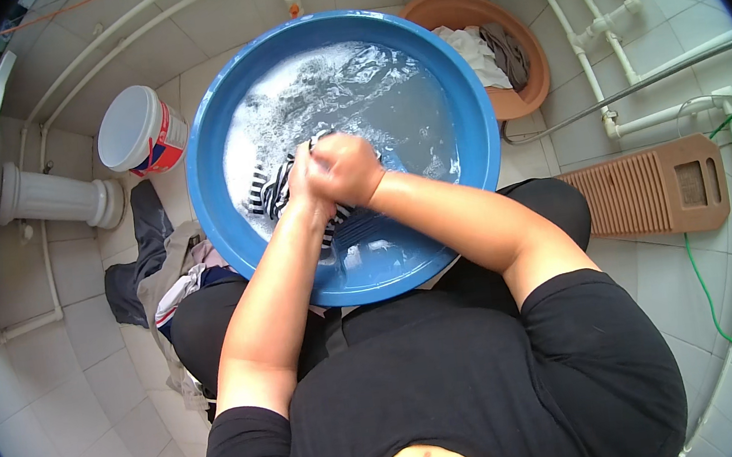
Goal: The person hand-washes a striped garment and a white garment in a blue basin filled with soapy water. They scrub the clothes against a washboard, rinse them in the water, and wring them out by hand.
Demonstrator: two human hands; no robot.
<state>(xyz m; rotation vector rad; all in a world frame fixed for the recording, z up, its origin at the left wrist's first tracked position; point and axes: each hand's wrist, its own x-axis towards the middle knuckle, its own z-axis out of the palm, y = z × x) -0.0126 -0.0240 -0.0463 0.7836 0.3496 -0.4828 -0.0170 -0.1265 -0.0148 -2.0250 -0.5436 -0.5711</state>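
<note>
A large blue basin (486, 145) in front of me holds soapy grey water with white foam. Over its left half both my hands are pressed together, closed on a black-and-white striped garment (268, 193). My right hand (345, 165) lies over my left hand (306, 186), hiding part of its fingers. Wet striped cloth bunches out to the left of the hands, and a strip of it hangs below them toward the water.
A brown washboard (654, 191) lies to the right. Behind the basin at right, an orange-brown tub (533, 103) holds white and grey cloth. A white bucket (155, 135) stands at far left. Beside my left leg is a clothes pile (156, 263). Pipes (582, 56) run along the wall.
</note>
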